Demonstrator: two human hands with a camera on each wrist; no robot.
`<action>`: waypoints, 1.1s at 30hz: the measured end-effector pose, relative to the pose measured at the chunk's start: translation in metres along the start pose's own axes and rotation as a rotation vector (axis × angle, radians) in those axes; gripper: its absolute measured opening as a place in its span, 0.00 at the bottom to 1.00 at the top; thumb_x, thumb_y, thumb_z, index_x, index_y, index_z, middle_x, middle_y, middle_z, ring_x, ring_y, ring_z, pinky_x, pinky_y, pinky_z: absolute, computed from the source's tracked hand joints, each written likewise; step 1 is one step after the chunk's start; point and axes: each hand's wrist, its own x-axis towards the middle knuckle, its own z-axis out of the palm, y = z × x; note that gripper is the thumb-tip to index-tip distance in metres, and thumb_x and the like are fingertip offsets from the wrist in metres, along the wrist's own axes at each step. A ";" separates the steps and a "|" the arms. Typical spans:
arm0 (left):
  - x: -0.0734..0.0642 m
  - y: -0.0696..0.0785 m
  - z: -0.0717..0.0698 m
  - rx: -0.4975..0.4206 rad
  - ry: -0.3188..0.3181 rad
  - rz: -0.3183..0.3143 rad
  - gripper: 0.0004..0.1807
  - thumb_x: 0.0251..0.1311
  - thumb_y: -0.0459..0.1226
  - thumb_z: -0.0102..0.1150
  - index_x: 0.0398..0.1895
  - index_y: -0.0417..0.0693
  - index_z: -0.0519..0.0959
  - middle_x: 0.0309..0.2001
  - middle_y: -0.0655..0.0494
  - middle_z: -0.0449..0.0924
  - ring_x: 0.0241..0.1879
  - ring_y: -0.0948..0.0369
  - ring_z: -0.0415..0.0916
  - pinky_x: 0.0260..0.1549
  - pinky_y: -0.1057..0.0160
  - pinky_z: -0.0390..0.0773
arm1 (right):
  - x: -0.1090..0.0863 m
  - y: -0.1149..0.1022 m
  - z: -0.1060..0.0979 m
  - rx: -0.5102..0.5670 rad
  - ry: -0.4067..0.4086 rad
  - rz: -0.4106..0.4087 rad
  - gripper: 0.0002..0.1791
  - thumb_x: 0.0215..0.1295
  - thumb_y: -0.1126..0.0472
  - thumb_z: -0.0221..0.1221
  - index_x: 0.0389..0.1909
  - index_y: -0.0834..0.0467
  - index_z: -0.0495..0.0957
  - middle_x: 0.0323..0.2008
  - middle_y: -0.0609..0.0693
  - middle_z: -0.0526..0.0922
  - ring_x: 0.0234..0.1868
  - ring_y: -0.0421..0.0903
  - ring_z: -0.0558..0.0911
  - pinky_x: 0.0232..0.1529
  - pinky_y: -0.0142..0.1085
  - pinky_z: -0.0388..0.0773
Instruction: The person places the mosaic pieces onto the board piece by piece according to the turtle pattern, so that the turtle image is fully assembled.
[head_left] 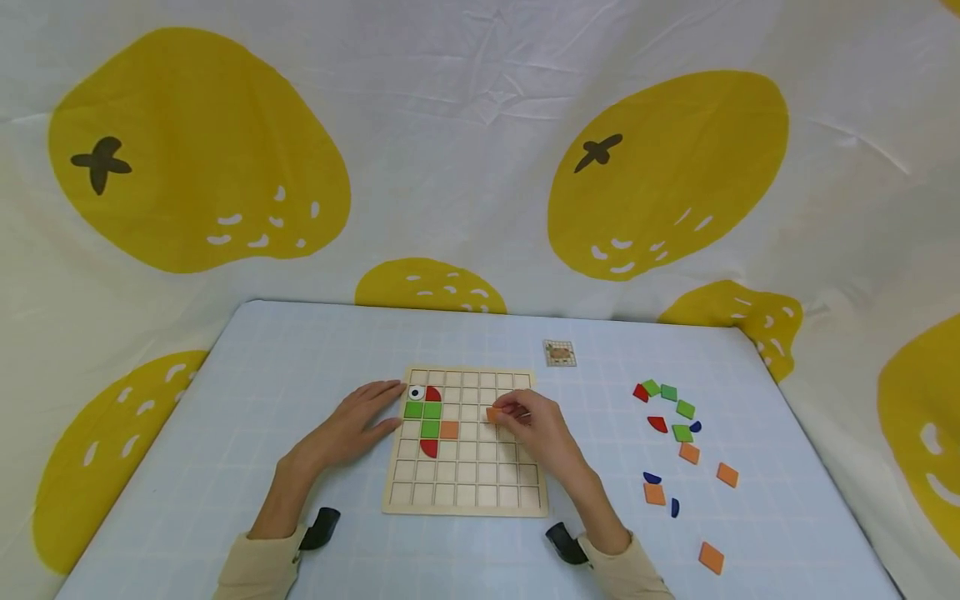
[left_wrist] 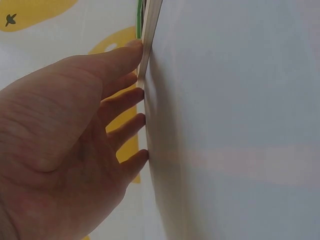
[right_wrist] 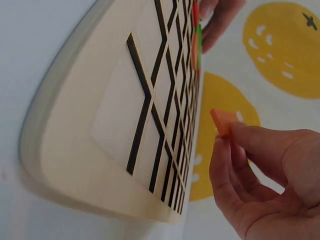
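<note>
A square wooden grid board (head_left: 467,496) lies mid-table, with a round eye piece (head_left: 416,392), green squares (head_left: 432,410), red quarter-round pieces (head_left: 429,448) and an orange square (head_left: 449,430) set in its left cells. My right hand (head_left: 534,421) pinches another orange square tile (right_wrist: 223,123) between thumb and fingertips, over the right half of the board. At the board's left edge rests my left hand (head_left: 352,425), fingers extended. In the left wrist view its thumb and fingertips (left_wrist: 145,119) are right at the board's side.
Loose orange tiles (head_left: 727,475), green tiles (head_left: 685,409), red pieces (head_left: 657,424) and dark blue half-rounds (head_left: 675,507) are scattered on the table to the right. A small picture card (head_left: 559,353) lies beyond the board's far right corner. A patterned curtain (head_left: 450,167) hangs behind the table.
</note>
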 end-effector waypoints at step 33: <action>0.000 0.000 -0.001 -0.007 -0.004 0.004 0.32 0.73 0.41 0.61 0.76 0.41 0.67 0.74 0.41 0.66 0.74 0.39 0.58 0.71 0.34 0.58 | -0.002 -0.016 0.050 0.072 -0.241 -0.041 0.04 0.69 0.68 0.66 0.43 0.62 0.84 0.36 0.47 0.84 0.37 0.39 0.81 0.42 0.30 0.82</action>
